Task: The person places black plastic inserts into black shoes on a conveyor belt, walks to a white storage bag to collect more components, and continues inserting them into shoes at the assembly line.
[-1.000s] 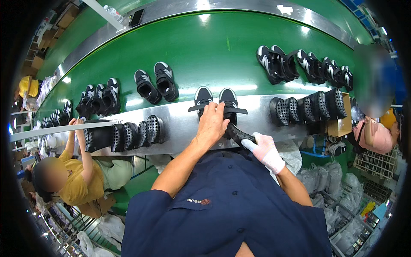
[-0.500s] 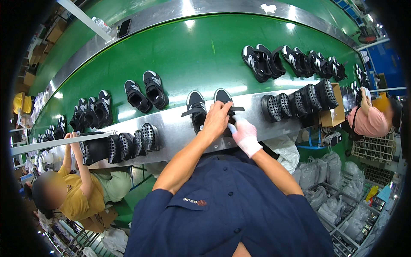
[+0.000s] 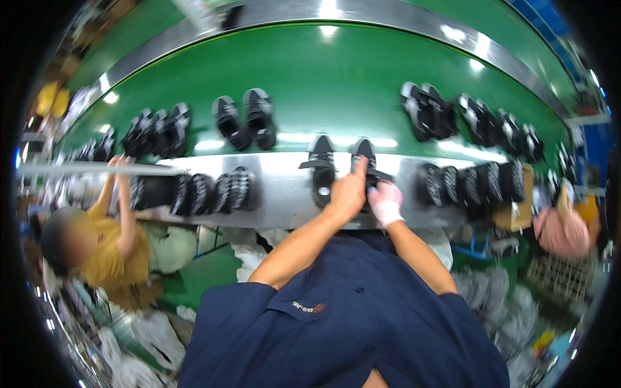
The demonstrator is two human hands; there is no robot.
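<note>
"Where's the right-hand shoe [image 3: 364, 147]?"
"On the steel ledge [image 3: 278, 202], toe at its far edge — left hand [image 3: 348, 196] over it, gloved right hand [image 3: 386, 200] at its heel; finger closure I can't tell."
"Room?"
"Green belt [image 3: 323, 84] ahead — navy shirt [image 3: 388, 317], lettered."

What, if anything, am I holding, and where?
Blur hides any grip. At the right-hand sneaker, left hand is over the instep, gloved right hand near the collar.

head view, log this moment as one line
left hand: on right shoe | gloved right hand: near its heel | left shoe: alongside, toe pointing away
</note>
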